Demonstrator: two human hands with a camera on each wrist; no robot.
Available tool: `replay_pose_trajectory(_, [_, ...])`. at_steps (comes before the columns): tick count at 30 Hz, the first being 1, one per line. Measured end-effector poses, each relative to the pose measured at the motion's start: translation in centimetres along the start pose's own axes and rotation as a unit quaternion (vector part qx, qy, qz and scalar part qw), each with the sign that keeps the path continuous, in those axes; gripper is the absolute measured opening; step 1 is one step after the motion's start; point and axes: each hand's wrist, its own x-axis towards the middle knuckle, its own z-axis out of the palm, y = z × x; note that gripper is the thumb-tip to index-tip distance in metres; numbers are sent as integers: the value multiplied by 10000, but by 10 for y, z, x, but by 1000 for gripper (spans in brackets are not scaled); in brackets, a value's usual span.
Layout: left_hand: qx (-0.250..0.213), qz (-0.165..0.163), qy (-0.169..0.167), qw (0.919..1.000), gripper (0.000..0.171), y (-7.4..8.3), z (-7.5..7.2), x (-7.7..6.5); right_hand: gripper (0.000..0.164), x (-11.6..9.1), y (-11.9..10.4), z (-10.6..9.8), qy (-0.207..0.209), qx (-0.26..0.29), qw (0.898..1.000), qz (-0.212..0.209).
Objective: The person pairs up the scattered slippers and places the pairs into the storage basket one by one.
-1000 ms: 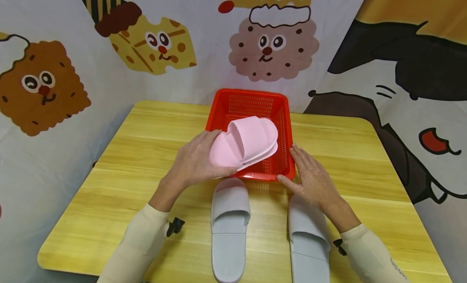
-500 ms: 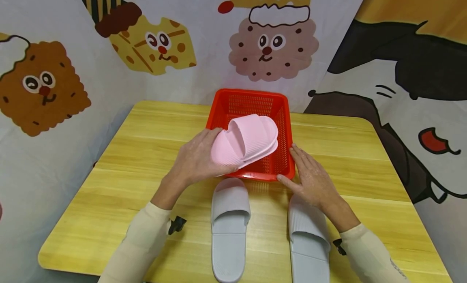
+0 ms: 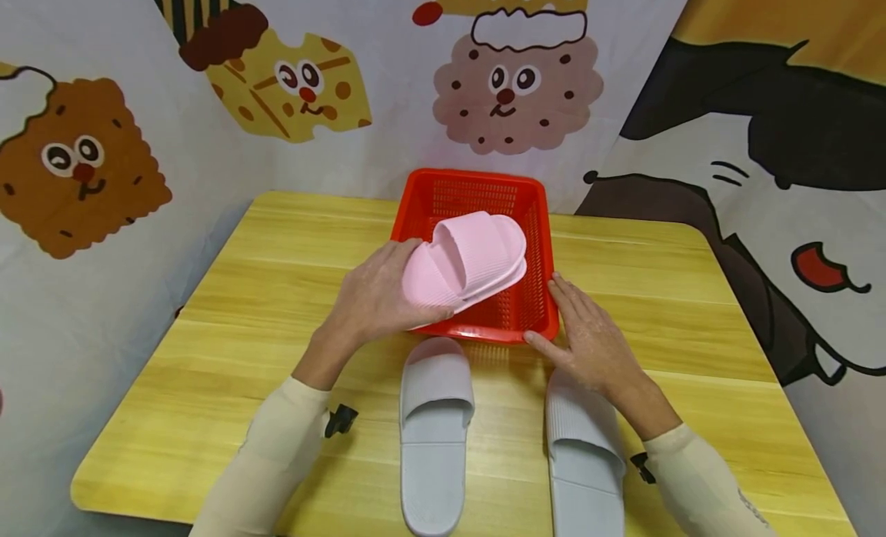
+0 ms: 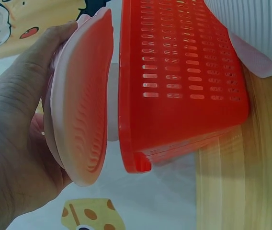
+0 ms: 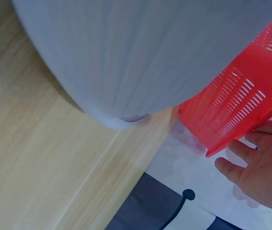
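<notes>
A stacked pair of pink slippers (image 3: 477, 256), with ribbed straps, is tilted over the red plastic basket (image 3: 536, 331). My left hand (image 3: 374, 295) grips it by the heel end, thumb along the near side. The left wrist view shows a pink sole (image 4: 85, 105) beside the basket's rim, with a gap between them. My right hand (image 3: 595, 341) is at the basket's near right corner, fingers fairly straight along the right rim and thumb at the front rim. In the right wrist view those fingers (image 5: 241, 151) lie loosely spread by the basket wall.
Two grey slippers lie on the wooden table (image 3: 277, 291), toes toward the basket: a left one (image 3: 434, 475) just in front of it, a right one (image 3: 588, 475) partly under my right hand. Behind the table hangs a cartoon-printed cloth (image 3: 388, 160).
My left hand has moved the pink slippers slightly farther away from me and up in the head view. My right hand, the basket and the grey slippers hold their places.
</notes>
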Motion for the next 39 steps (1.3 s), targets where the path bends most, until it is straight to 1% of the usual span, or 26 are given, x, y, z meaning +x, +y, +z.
replay_pose_trajectory(4, [20, -81, -38, 10000, 94, 1, 2, 3, 96, 1, 0, -1, -51, 8, 10000, 14])
replay_pose_trajectory(9, [-42, -177, 26, 9998, 92, 2, 4, 7, 96, 0, 0, -1, -62, 33, 10000, 27])
replay_pose_trajectory(13, [-95, -171, 88, 9998, 91, 1, 6, 9, 96, 0, 1, 0, -36, 81, 10000, 7])
replay_pose_trajectory(20, [-257, -236, 57, 9994, 92, 0, 10, 11, 96, 0, 1, 1, -21, 112, 9999, 27])
replay_pose_trajectory(23, [-294, -159, 81, 9994, 89, -1, 11, 12, 96, 0, 2, 1, -6, 118, 9999, 6])
replay_pose_trajectory(29, [-72, 200, 184, 9996, 78, -4, 13, 10, 95, -1, 2, 1, 20, 129, 9999, -37])
replay_pose_trajectory(32, [-84, 200, 195, 9996, 75, -4, 14, 11, 95, -1, 2, 1, 8, 134, 9999, -32])
replay_pose_trajectory(39, [-50, 13, 127, 9999, 77, -2, 15, 14, 95, -2, 2, 2, 3, 122, 9999, -9])
